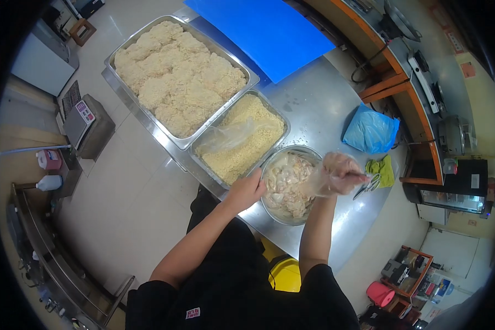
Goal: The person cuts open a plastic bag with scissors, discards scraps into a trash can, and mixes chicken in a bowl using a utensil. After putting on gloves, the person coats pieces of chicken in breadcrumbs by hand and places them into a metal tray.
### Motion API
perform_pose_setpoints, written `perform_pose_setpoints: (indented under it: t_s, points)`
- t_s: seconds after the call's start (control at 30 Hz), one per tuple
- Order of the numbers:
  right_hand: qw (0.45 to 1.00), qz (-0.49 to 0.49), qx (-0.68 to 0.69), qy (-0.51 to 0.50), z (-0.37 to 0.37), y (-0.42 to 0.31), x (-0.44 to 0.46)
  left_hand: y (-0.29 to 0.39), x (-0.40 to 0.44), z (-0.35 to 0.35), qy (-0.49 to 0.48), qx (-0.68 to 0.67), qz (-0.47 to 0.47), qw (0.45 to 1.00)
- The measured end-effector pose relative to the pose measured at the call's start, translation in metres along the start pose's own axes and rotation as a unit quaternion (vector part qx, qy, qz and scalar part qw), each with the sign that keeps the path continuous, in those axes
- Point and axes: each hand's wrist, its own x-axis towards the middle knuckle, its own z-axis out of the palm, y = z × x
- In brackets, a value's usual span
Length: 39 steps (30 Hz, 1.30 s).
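My left hand [246, 192] is bare, its fingers closed at the left rim of a round metal bowl [284, 221]. Pale, wet-looking pieces of meat [291, 184] fill the bowl. Above the bowl's right side, my right hand [340, 175] wears a clear plastic glove, its fingers curled together; whether anything is inside them is hidden. Left of the bowl, a metal tray [285, 118] holds yellowish crumbs [234, 146] with a crumpled clear plastic bag [231, 133] on top. Beyond it, a larger metal tray [127, 43] is heaped with crumb-coated pieces [181, 77].
A blue board [264, 33] lies at the table's far side. On the steel table [308, 104] are a blue plastic bag [371, 130], a green cloth [384, 169] and scissors [368, 186]. A yellow bin [286, 273] stands under the near edge.
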Motion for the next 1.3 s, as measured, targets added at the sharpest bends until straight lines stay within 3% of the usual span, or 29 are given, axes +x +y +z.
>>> perform_pose_setpoints:
  t_s: [0.17, 0.27, 0.37, 0.53, 0.8, 0.93, 0.97, 1.1, 1.3]
  points:
    - [0.953, 0.143, 0.252, -0.083, -0.019, 0.008, 0.026, 0.002, -0.002, 0.002, 0.004, -0.004, -0.014, 1.000]
    - [0.924, 0.175, 0.317, -0.119, -0.047, -0.002, 0.026, 0.005, -0.003, 0.003, 0.029, 0.002, -0.014, 0.999]
    - [0.927, 0.179, 0.309, -0.115, -0.053, -0.028, 0.017, 0.006, -0.003, 0.003, 0.032, 0.006, -0.011, 0.999]
    - [0.980, 0.105, 0.156, -0.064, -0.026, -0.086, -0.003, 0.004, -0.004, 0.005, 0.033, 0.001, -0.012, 0.999]
    - [0.967, 0.011, 0.227, -0.114, -0.020, -0.160, -0.034, 0.004, -0.002, 0.004, 0.020, -0.007, -0.014, 1.000]
    - [0.987, -0.015, 0.128, -0.092, -0.008, -0.175, -0.051, -0.002, -0.002, 0.008, 0.018, -0.010, -0.016, 1.000]
    - [0.985, -0.007, 0.161, -0.056, 0.012, -0.174, -0.045, -0.002, -0.002, 0.009, 0.018, -0.007, -0.015, 1.000]
    - [0.999, -0.036, 0.013, -0.012, 0.035, -0.196, -0.036, -0.007, -0.003, 0.006, -0.003, -0.035, -0.003, 0.999]
    - [0.950, -0.070, -0.041, 0.301, 0.079, -0.172, -0.048, -0.006, -0.002, 0.004, -0.019, -0.066, 0.003, 0.998]
